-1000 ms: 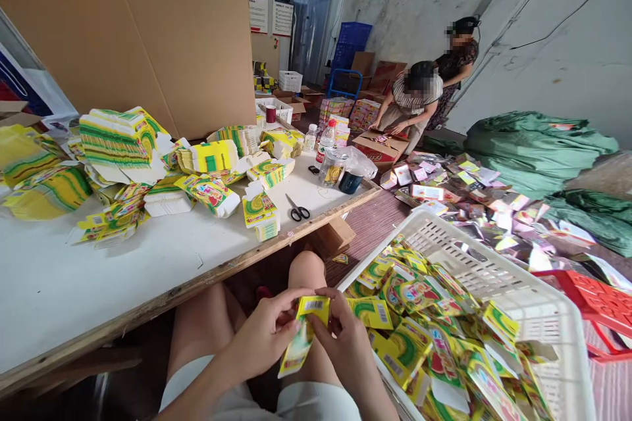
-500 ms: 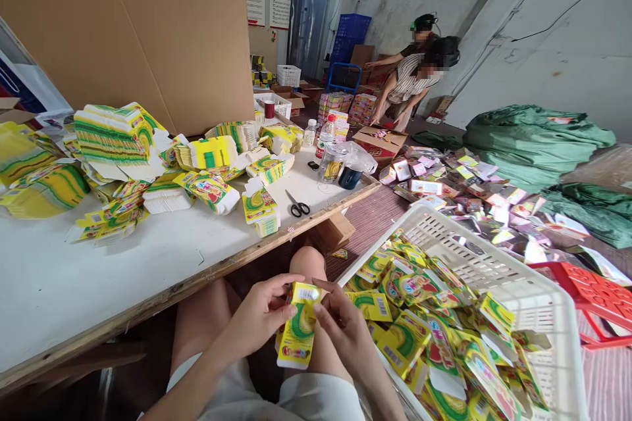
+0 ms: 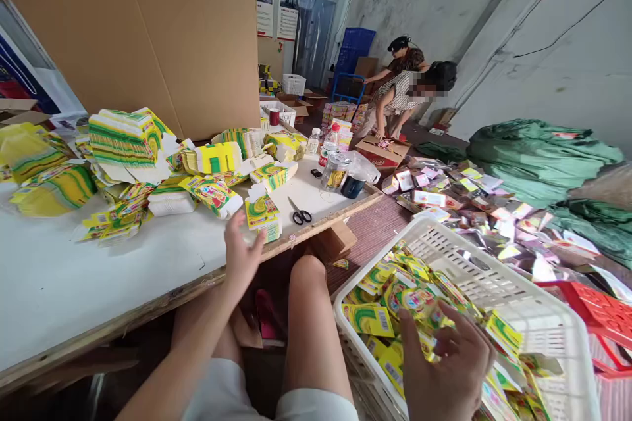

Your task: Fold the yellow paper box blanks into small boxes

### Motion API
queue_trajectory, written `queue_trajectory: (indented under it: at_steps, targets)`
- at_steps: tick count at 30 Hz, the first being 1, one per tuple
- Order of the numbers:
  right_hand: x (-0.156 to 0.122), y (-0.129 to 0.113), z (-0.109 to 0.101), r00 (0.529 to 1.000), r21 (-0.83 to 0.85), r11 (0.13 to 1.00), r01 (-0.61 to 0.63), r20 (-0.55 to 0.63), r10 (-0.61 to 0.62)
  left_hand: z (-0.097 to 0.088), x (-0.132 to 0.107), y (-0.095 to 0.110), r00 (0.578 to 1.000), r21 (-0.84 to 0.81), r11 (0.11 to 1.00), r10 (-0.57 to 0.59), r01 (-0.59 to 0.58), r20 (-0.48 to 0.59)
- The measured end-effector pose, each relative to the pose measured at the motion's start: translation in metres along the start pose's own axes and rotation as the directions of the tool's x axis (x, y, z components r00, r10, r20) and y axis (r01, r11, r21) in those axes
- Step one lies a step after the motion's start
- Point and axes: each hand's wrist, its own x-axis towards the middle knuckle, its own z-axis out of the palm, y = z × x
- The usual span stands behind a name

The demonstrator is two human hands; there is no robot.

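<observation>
My left hand (image 3: 241, 250) is raised at the table's front edge, fingers apart with nothing in them, beside a small stack of flat yellow-and-green cartons (image 3: 263, 214). Over the white plastic basket (image 3: 567, 335) hovers my right hand (image 3: 447, 355), its thumb and fingers spread. Many yellow folded cartons (image 3: 368, 319) fill the basket, partly hidden behind that hand. More bundles of flat cartons (image 3: 131, 141) lie across the white table (image 3: 148, 270). A pair of black-handled scissors (image 3: 300, 212) rests to the right of the small stack.
Bottles (image 3: 328, 145), a clear jar (image 3: 336, 171) and a dark cup (image 3: 352, 187) stand at the table's right end. A large cardboard sheet (image 3: 187, 39) rises behind the bundles. Loose boxes (image 3: 494, 210) and green sacks (image 3: 538, 151) cover the floor. Two people (image 3: 395, 95) bend over a carton.
The yellow carton held between both hands has left them. My left hand has moved up to the table stack, my right hand over the basket. The view has shifted slightly.
</observation>
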Motion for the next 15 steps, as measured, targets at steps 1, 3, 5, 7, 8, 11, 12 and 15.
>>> queue_trajectory:
  at_steps: [1,3,5,7,8,11,12,15]
  targets:
    - [0.000,0.003,0.000,1.000,0.024,1.000,0.006,0.026,-0.007,0.000,0.019,-0.007,0.999,-0.009,0.999,-0.039,0.039,-0.033]
    - [-0.007,0.008,0.004,0.993,0.118,0.993,-0.017,0.120,0.002,-0.001,0.048,-0.020,0.992,-0.049,0.992,-0.121,0.119,-0.032]
    - [-0.019,0.011,0.010,0.971,0.186,0.976,-0.113,0.228,0.069,-0.004,0.061,-0.026,0.985,-0.098,0.981,-0.171,0.170,-0.002]
    - [-0.031,0.010,0.016,0.929,0.241,0.941,-0.237,0.340,0.146,-0.009,0.058,-0.022,0.981,-0.147,0.970,-0.190,0.192,0.024]
    - [-0.036,0.008,0.019,0.904,0.273,0.918,-0.289,0.393,0.168,-0.011,0.050,-0.018,0.980,-0.170,0.965,-0.195,0.199,0.042]
    - [-0.049,-0.006,0.031,0.823,0.378,0.821,-0.427,0.538,0.180,-0.015,0.006,0.001,0.965,-0.216,0.946,-0.211,0.242,0.157]
    - [-0.053,-0.011,0.036,0.802,0.415,0.780,-0.468,0.571,0.177,-0.015,-0.013,0.007,0.951,-0.221,0.939,-0.216,0.264,0.219]
    - [-0.063,-0.021,0.049,0.763,0.521,0.628,-0.579,0.618,0.191,-0.014,-0.070,0.021,0.866,-0.202,0.919,-0.219,0.338,0.450]
